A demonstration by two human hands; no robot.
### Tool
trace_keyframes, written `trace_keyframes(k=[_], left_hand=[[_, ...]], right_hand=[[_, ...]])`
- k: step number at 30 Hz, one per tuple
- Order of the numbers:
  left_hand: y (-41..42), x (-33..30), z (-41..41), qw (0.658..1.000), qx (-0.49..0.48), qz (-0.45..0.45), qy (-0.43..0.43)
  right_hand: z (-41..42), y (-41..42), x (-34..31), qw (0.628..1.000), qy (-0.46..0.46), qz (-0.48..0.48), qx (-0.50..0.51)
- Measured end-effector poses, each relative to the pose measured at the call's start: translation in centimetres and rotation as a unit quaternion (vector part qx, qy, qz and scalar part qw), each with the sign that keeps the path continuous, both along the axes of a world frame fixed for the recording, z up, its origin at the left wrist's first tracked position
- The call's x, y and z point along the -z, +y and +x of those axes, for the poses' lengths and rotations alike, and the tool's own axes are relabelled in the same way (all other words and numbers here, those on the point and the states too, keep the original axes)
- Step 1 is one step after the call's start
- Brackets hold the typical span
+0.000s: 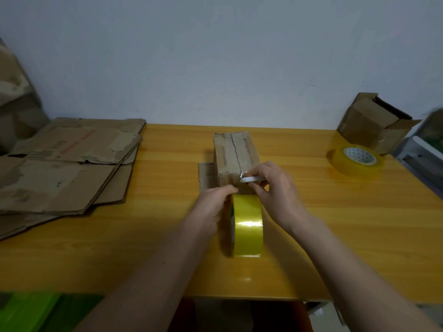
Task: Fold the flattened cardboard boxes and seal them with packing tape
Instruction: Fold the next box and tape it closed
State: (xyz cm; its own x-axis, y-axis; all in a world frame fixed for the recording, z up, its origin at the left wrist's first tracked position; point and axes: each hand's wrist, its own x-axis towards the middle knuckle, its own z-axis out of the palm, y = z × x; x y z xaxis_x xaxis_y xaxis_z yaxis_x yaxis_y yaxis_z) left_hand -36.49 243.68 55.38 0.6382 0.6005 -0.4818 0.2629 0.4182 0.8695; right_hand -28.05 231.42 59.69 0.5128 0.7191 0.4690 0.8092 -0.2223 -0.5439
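A small folded cardboard box point(236, 152) stands mid-table, its top flaps meeting in a seam that runs away from me. Upright on its edge just in front of the box is a yellow packing tape roll point(248, 226). My left hand point(213, 204) grips the roll's top left side, fingertips at the box's near face. My right hand point(275, 188) pinches a small flat white tool point(251, 179) against a shiny bit of tape at the box's near top edge. The box's near face is mostly hidden by my hands.
A stack of flattened cardboard boxes point(67, 164) covers the left of the yellow wooden table point(167, 236). A second tape roll point(357, 161) lies flat at the right. Behind it stands an open cardboard box point(374, 121). A wall is close behind.
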Motion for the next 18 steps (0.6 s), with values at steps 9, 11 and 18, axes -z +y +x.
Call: trace_keyframes(k=[9, 11, 18], left_hand=[[-0.4, -0.5, -0.1, 0.999, -0.018, 0.008, -0.040], [-0.3, -0.6, -0.1, 0.998, -0.022, 0.011, -0.049], [-0.1, -0.7, -0.2, 0.998, -0.018, 0.006, -0.064]], right_hand=[[0.5, -0.4, 0.3, 0.995, -0.083, -0.042, -0.024], [1.1, -1.1, 0.3, 0.994, -0.097, -0.048, 0.000], [3.7, -3.8, 3.7, 0.972, 0.136, -0.127, 0.143]])
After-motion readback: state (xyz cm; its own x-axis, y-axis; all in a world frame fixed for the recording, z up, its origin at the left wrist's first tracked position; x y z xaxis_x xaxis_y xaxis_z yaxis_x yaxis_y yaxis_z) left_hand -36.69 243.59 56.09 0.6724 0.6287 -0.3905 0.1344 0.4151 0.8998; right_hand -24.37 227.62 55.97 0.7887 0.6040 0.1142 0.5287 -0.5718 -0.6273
